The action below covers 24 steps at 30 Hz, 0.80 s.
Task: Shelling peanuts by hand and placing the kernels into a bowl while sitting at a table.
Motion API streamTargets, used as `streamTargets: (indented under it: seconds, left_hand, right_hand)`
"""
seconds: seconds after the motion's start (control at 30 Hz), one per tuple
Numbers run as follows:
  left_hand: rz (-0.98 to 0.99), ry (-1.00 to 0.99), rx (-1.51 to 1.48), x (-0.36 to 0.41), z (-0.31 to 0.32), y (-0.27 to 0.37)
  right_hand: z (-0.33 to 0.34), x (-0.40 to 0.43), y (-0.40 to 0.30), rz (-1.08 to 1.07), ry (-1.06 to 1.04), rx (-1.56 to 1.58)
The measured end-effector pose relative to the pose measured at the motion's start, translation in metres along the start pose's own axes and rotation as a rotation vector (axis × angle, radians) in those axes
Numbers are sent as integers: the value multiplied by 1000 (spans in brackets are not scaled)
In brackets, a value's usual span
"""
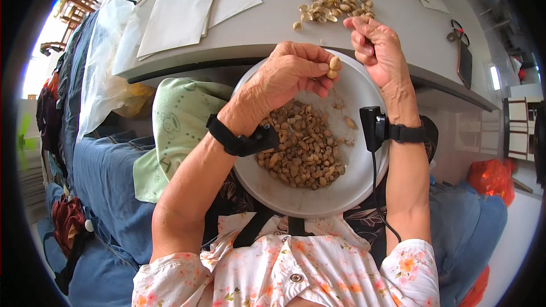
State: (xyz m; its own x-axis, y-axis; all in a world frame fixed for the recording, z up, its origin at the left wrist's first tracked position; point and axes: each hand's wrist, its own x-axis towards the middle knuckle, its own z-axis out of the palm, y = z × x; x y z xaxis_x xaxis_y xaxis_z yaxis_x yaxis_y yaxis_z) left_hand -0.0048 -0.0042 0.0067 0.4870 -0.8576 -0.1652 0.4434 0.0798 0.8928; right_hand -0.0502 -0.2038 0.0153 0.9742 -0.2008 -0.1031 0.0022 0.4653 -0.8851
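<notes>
My left hand (294, 70) pinches an unshelled peanut (334, 65) between thumb and fingertips, above the far part of a large pale basin (298, 204). Many small peanuts (307, 149) in their shells lie heaped inside the basin, which rests on my lap. My right hand (375, 47) is over the table edge with its fingers curled in. Its fingertips are close to a pile of peanut shells (328, 6), some split into halves. Whether anything small is between those fingertips cannot be made out. One loose peanut shell (297, 26) lies beside the pile.
Beyond the basin stands a grey-white table (273, 25) with white sheets (179, 13) at its left. A phone (464, 64) and keys (453, 36) lie near its right edge. Green cloth (183, 123) hangs left of the basin. A cable (375, 192) runs along my right forearm.
</notes>
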Motion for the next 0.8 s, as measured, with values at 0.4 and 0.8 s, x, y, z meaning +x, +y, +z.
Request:
streamTargets:
  seconds: [0.4,0.8]
  left_hand:
    - [87,157,-126,-3,-13,2]
    - [222,160,-111,-1,-25,1]
  right_hand:
    - [30,-10,8,118,-93,-351]
    - [33,-7,21,89,-18,-371]
